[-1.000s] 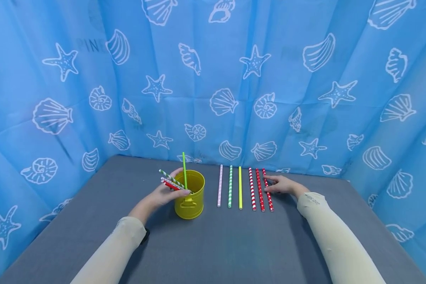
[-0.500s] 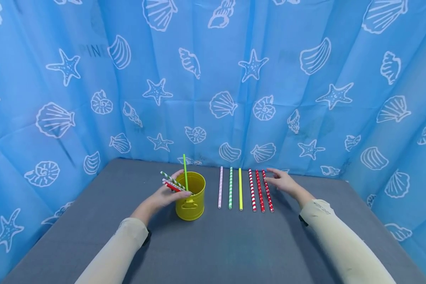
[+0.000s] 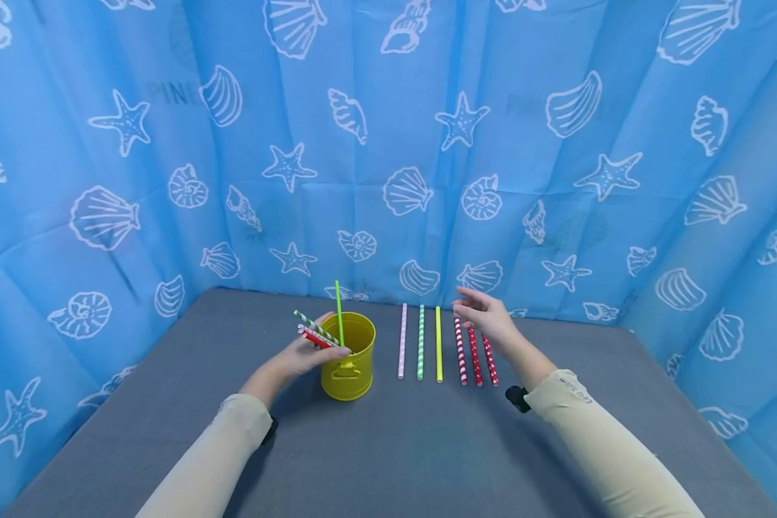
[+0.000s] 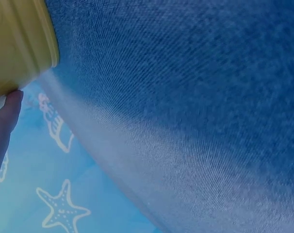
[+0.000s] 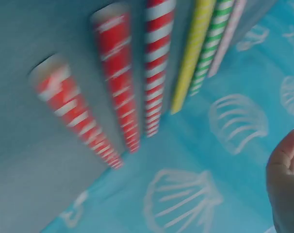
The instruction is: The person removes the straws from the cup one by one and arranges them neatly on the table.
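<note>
Head view, left hand [image 3: 300, 355]: grips a bundle of striped straws [image 3: 316, 334] at the bucket [image 3: 347, 356] rim, thumb side touching the yellow wall; bundle leans up and to the left, tips clear of the rim
Right hand [image 3: 483, 314]: raised above the far ends of the red straws [image 3: 473, 351], fingers loosely spread, holding nothing, touching nothing
Row on table [image 3: 388, 446]: 6 straws side by side, apart from each other: pink [image 3: 401, 341], green-striped [image 3: 420, 342], yellow [image 3: 437, 344], then 3 red-and-white
Long axis: each laid straw runs near-to-far, far ends toward the curtain [image 3: 388, 144]; row is parallel, just right of the bucket
In bucket: 1 green straw [image 3: 339, 313] stands near upright
Step judged: next straw from the bundle goes to the row
Technique: pinch 1 straw only near its middle, keep it level, lay it parallel to its neighbours without nudging them; steady the bucket with the left hand
Risk: light straws roll; a sleeve could sweep the row
</note>
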`<state>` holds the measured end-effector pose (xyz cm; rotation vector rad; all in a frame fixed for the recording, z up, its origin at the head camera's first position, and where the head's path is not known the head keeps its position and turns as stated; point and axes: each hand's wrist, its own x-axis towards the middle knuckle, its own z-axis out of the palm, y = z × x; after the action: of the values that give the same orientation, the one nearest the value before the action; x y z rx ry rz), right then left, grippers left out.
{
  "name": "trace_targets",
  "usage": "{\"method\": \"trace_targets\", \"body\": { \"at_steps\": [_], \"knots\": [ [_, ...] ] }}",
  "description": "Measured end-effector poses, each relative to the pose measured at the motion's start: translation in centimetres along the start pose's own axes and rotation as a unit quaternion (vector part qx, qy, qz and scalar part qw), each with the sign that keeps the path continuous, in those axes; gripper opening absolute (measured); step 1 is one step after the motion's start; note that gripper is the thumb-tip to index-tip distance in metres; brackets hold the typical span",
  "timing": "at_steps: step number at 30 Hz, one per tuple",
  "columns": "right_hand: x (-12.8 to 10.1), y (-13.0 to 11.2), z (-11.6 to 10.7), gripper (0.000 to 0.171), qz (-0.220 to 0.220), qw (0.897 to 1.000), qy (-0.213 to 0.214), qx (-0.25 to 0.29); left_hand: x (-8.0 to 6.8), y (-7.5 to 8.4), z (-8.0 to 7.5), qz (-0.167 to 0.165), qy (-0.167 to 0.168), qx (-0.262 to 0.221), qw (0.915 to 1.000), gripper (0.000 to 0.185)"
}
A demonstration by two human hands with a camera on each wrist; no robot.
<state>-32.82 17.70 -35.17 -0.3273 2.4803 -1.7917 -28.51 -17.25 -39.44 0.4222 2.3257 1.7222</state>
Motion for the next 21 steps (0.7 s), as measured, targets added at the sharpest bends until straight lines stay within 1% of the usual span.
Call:
{"method": "trace_targets", "body": {
  "at_steps": [2,8,11,13,17,21],
  "knots": [
    [0.1,-0.7,1.1,0.056,-0.011,1.000,-0.010,0.009,0.1,0.0,0.0,-0.009,0.001,0.001,1.0000,0.091],
    [1.1,-2.5,4.6,0.052,-0.040,0.998,-0.044,0.029,0.2,0.2,-0.1,-0.026,0.019,0.008,0.9994,0.082],
    [1.6,-3.2,6.4,0.051,-0.037,0.996,-0.059,0.048,0.2,0.3,-0.1,-0.034,0.027,0.014,0.9990,0.080],
    [2.0,-3.5,7.5,0.050,-0.039,0.996,-0.067,0.049,0.2,0.3,0.0,-0.036,0.031,0.017,0.9987,0.080],
    [2.7,-3.9,9.7,0.046,-0.040,0.996,-0.076,0.040,0.1,0.2,0.3,-0.031,0.036,0.017,0.9987,0.076],
    [3.4,-4.1,11.5,0.043,-0.044,0.996,-0.082,0.016,0.2,0.0,0.5,-0.016,0.031,0.007,0.9994,0.072]
  ]
}}
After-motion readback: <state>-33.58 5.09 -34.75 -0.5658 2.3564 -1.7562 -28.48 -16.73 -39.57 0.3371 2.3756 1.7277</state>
